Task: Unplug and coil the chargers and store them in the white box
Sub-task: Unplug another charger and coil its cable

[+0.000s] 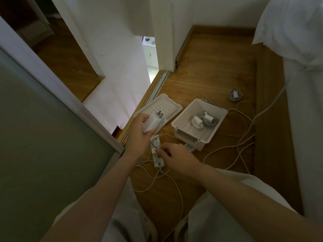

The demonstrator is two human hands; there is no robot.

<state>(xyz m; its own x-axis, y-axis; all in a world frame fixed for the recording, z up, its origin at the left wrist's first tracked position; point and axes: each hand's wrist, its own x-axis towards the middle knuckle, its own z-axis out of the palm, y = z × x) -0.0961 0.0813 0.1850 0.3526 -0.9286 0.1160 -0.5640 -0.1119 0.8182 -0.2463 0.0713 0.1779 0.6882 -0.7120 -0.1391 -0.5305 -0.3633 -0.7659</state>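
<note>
My left hand (138, 135) grips a large white charger brick (153, 122) with its prongs pointing up, lifted above the floor. Below it a white power strip (157, 151) lies on the wooden floor. My right hand (174, 156) pinches a small white plug (154, 151) seated in that strip. The open white box (181, 127) stands to the right and holds two coiled white chargers (204, 120). Its lid (167, 104) lies flat behind my left hand.
Loose white cables (239, 137) sprawl over the floor right of the box. Another coiled charger (235, 95) lies further back. A bed with white bedding (300, 84) runs along the right. A sliding door frame (70, 95) and its floor track (153, 91) stand at the left.
</note>
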